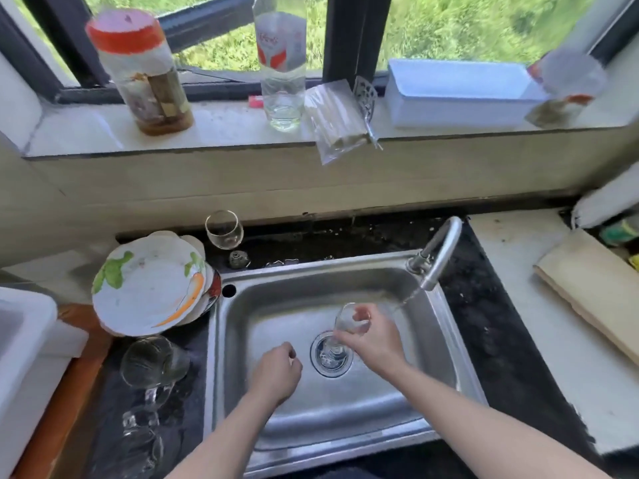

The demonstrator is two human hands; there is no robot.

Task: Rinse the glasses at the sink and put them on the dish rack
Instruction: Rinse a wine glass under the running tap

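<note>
My right hand grips a clear stemmed glass over the steel sink, tilted toward the tap, whose thin stream of water falls just right of the glass. My left hand hovers over the basin left of the drain, fingers curled, holding nothing. Another wine glass stands upright behind the sink's left corner. Several clear glasses lie on the dark counter left of the sink.
A stack of painted plates leans at the sink's left rear corner. A white tub sits at far left. A wooden board lies on the right counter. The windowsill above holds a jar, bottle and white box.
</note>
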